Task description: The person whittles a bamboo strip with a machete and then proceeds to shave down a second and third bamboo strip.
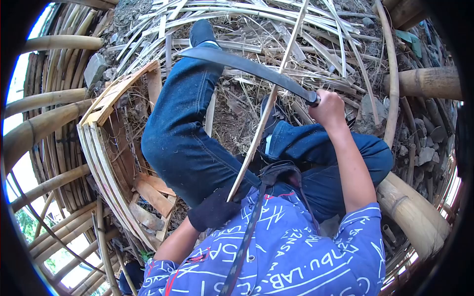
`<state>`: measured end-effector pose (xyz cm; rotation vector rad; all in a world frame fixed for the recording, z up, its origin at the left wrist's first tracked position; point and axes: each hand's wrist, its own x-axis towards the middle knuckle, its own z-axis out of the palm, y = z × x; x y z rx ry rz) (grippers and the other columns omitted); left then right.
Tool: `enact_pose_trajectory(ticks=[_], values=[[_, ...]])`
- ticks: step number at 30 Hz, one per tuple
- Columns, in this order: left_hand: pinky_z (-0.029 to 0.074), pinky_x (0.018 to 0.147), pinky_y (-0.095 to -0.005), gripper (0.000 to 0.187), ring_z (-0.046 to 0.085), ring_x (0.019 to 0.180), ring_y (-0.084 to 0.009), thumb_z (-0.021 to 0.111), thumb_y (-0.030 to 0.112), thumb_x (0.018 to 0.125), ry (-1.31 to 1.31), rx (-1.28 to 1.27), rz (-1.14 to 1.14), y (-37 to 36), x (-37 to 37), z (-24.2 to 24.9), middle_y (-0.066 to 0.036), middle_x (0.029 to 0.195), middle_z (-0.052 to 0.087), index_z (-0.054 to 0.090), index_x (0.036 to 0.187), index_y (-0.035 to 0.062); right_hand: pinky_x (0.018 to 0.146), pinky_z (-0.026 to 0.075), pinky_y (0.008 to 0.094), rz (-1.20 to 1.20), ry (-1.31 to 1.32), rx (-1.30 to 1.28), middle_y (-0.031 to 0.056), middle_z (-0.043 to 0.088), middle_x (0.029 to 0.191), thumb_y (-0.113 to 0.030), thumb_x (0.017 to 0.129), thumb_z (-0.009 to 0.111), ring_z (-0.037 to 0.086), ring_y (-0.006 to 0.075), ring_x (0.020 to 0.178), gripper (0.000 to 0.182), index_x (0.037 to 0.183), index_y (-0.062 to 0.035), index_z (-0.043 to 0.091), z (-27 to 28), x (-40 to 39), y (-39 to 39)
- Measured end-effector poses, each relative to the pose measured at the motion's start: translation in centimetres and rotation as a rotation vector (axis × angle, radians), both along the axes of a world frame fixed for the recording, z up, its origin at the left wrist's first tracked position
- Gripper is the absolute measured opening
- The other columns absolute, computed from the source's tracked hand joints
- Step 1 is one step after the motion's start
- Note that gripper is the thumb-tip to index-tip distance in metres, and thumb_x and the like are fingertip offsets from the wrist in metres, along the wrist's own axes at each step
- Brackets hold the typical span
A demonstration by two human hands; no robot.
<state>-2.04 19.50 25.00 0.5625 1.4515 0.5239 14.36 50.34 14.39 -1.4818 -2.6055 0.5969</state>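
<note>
My bare right hand is closed around the dark handle of a long curved blade. The blade reaches left across a thin bamboo strip, close to it or touching; which, I cannot tell. My left hand, in a black glove, is wrapped round the lower end of that strip near my waist. The strip slants up and away between my legs, past the top edge of the view. My knees, in blue jeans, are bent to either side of it.
Split bamboo strips litter the ground ahead. A broken wooden crate lies at the left. Thick bamboo poles stand at the lower right, and more poles line the left side. Rocks and rubble lie at the right.
</note>
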Motion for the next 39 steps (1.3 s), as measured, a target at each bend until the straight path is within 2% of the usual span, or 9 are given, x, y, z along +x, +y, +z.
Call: enact_pose_trajectory(ticks=[3, 6, 9, 15, 27, 29, 32, 36, 39], values=[[0.04, 0.063, -0.0384, 0.022, 0.044, 0.065, -0.0243, 0.059, 0.017, 0.076, -0.013, -0.158, -0.056, 0.1, -0.2, 1.2, -0.014, 0.072, 0.049, 0.049, 0.085, -0.0011, 0.07, 0.052, 0.047, -0.001, -0.019, -0.01, 0.0217, 0.064, 0.073, -0.016, 0.065, 0.062, 0.063, 0.04, 0.074, 0.013, 0.07, -0.0045, 0.063, -0.7, -0.3, 1.1], [0.039, 0.061, -0.0318, 0.02, 0.043, 0.067, -0.0114, 0.063, 0.015, 0.074, 0.079, 0.198, -0.147, -1.5, 0.0, 0.6, -0.003, 0.068, 0.047, 0.05, 0.082, 0.0028, 0.073, 0.052, 0.0475, -0.082, -0.051, 0.011, 0.0223, 0.065, 0.075, -0.02, 0.07, 0.06, 0.064, 0.0407, 0.076, 0.017, 0.073, -0.0037, 0.064, -0.5, -0.7, 2.7], [0.039, 0.061, -0.033, 0.019, 0.042, 0.067, -0.0124, 0.062, 0.014, 0.073, 0.014, -0.061, -0.086, -2.0, 0.2, 1.1, -0.004, 0.07, 0.047, 0.049, 0.081, 0.0035, 0.073, 0.053, 0.0474, -0.143, -0.008, 0.056, 0.0232, 0.065, 0.076, -0.022, 0.073, 0.057, 0.065, 0.0403, 0.076, 0.021, 0.076, -0.0037, 0.067, -0.7, -0.4, 5.1], [0.039, 0.063, -0.0313, 0.018, 0.043, 0.07, -0.011, 0.062, 0.017, 0.076, -0.026, -0.097, -0.09, -2.7, 0.0, 1.0, -0.003, 0.075, 0.05, 0.05, 0.082, 0.0042, 0.073, 0.052, 0.0477, -0.17, -0.015, 0.052, 0.0234, 0.065, 0.077, -0.026, 0.076, 0.057, 0.064, 0.0404, 0.077, 0.025, 0.077, -0.003, 0.067, 0.3, 0.1, 6.8], [0.044, 0.061, -0.0347, 0.027, 0.051, 0.064, -0.0151, 0.056, 0.02, 0.09, 0.208, -0.185, 0.152, -1.2, 1.3, 2.7, -0.007, 0.072, 0.055, 0.057, 0.112, 0.0054, 0.056, 0.05, 0.047, 0.214, 0.246, -0.209, 0.0166, 0.061, 0.06, -0.019, 0.067, 0.063, 0.062, 0.0365, 0.058, 0.015, 0.065, -0.0065, 0.056, 4.2, 0.1, -10.3], [0.045, 0.061, -0.0386, 0.026, 0.056, 0.065, -0.0259, 0.057, 0.016, 0.087, 0.406, 0.149, -0.209, -3.6, 0.8, 0.8, -0.014, 0.075, 0.056, 0.059, 0.111, 0.0078, 0.055, 0.05, 0.0467, 0.239, 0.282, -0.239, 0.0168, 0.061, 0.06, -0.02, 0.066, 0.064, 0.062, 0.036, 0.058, 0.016, 0.064, -0.0063, 0.056, 4.8, 0.3, -12.3], [0.046, 0.061, -0.0422, 0.027, 0.057, 0.068, -0.0343, 0.059, 0.015, 0.082, 0.467, 0.138, -0.356, -3.9, 0.4, 0.2, -0.018, 0.078, 0.056, 0.059, 0.109, 0.009, 0.054, 0.049, 0.0445, 0.235, 0.282, -0.249, 0.0163, 0.059, 0.059, -0.014, 0.06, 0.064, 0.061, 0.0362, 0.058, 0.012, 0.063, -0.0059, 0.055, 4.4, 0.5, -13.9], [0.044, 0.061, -0.0422, 0.026, 0.057, 0.067, -0.0335, 0.061, 0.019, 0.083, 0.405, -0.045, -0.308, -0.2, 1.4, 1.9, -0.019, 0.077, 0.057, 0.058, 0.106, 0.0065, 0.057, 0.051, 0.0453, 0.241, 0.163, -0.176, 0.0177, 0.062, 0.061, -0.019, 0.064, 0.065, 0.063, 0.0355, 0.059, 0.016, 0.065, -0.0057, 0.056, 2.4, 0.7, -13.1], [0.041, 0.056, -0.0362, 0.031, 0.05, 0.056, -0.0176, 0.065, 0.027, 0.081, 0.415, -0.029, 0.031, 0.8, 2.3, 1.9, -0.011, 0.062, 0.053, 0.055, 0.08, -0.0016, 0.056, 0.049, 0.0464, 0.238, 0.149, -0.118, 0.0169, 0.06, 0.06, -0.015, 0.064, 0.063, 0.061, 0.0372, 0.059, 0.012, 0.063, -0.0064, 0.055, 1.1, 1.1, -12.1]])
